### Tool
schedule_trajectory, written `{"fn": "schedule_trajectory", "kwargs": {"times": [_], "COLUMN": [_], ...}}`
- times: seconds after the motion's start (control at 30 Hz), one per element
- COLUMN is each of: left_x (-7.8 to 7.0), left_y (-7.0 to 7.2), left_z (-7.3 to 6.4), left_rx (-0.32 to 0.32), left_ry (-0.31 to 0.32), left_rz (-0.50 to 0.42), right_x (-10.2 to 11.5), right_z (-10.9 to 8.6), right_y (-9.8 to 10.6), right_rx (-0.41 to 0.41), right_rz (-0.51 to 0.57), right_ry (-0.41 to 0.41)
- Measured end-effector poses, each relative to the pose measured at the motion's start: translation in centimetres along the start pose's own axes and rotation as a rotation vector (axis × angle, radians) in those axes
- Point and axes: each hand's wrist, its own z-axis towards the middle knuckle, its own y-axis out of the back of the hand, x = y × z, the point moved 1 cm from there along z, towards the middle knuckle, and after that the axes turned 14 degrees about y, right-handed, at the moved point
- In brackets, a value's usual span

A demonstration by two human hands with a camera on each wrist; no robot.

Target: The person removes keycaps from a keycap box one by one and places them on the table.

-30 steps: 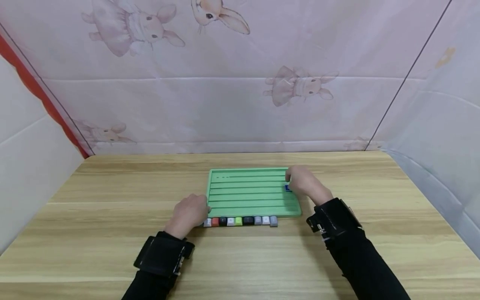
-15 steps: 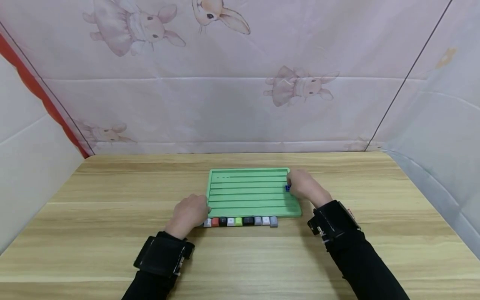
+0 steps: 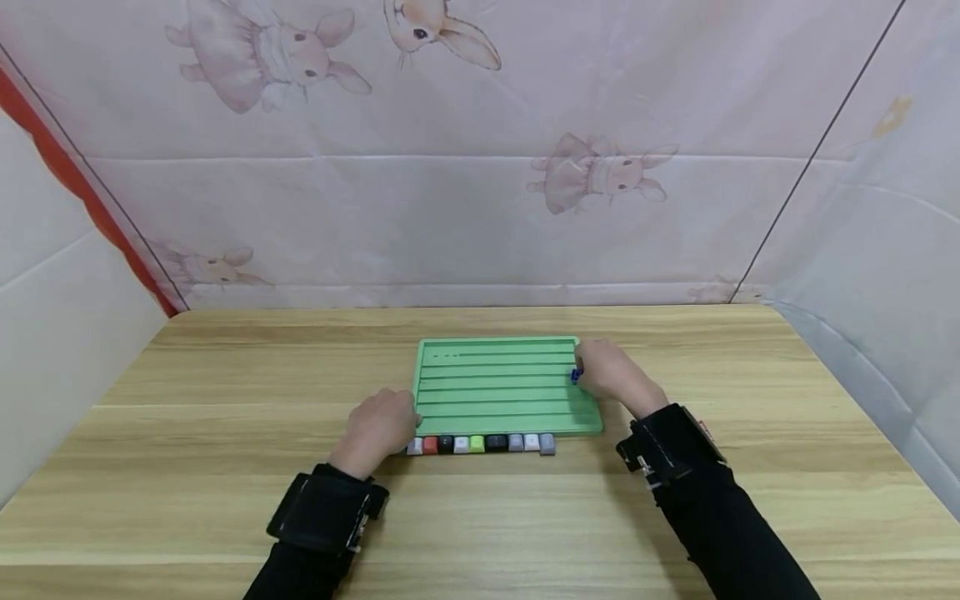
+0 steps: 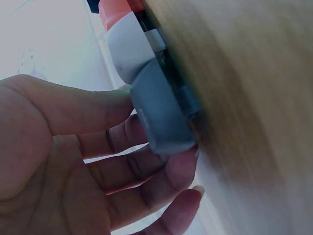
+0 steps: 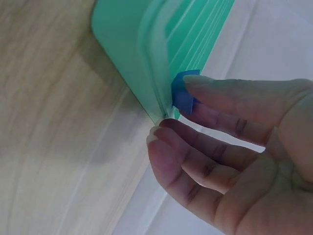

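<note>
A green ridged keycap tray (image 3: 495,385) lies on the table. My left hand (image 3: 378,423) grips its near left corner, thumb on the edge. In the left wrist view a grey keycap (image 4: 161,110) sits between the thumb and the curled fingers (image 4: 181,169), beside a white keycap (image 4: 129,49). My right hand (image 3: 611,377) is at the tray's right edge. In the right wrist view its thumb and index finger pinch a blue keycap (image 5: 183,92) just inside the raised rim (image 5: 155,58). The other fingers curl at the tray's outer side.
Along the tray's near edge runs a row of several keycaps, among them a red keycap (image 3: 430,445), a lime keycap (image 3: 477,444) and a wide black keycap (image 3: 497,443). The wooden table (image 3: 480,525) meets a rabbit-printed curtain (image 3: 450,225) behind.
The right hand has shifted very slightly to the right, and the blue keycap has turned a little in its fingers. The left hand, tray and keycap row have stayed in place.
</note>
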Motion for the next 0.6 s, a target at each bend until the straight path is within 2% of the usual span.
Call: {"fn": "schedule_trajectory", "kwargs": {"times": [0.37, 0.6], "left_x": [0.0, 0.0], "left_y": [0.1, 0.1], "left_z": [0.0, 0.0], "left_rx": [0.002, -0.002], "left_ry": [-0.004, -0.004], "left_rz": [-0.004, -0.004], "right_x": [0.6, 1.4], "right_z": [-0.6, -1.5], "right_y": [0.1, 0.3], "right_rx": [0.002, -0.017], "right_rz": [0.044, 0.066], "right_ry": [-0.056, -0.043]}}
